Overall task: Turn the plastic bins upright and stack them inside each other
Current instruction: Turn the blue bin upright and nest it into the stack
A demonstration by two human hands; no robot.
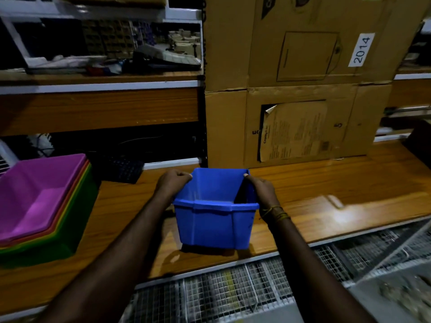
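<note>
Both hands grip the blue bin (214, 220) by its far rim corners, the left hand (172, 183) curled over the left corner and the right hand (261, 190) over the right, with the bin upright and its open top facing up. It is on the wooden surface (338, 183) near the front edge, though contact is unclear. Well to its left sits a nested stack of bins (42, 206), purple innermost, and cardboard boxes (303, 89) stand behind.
</note>
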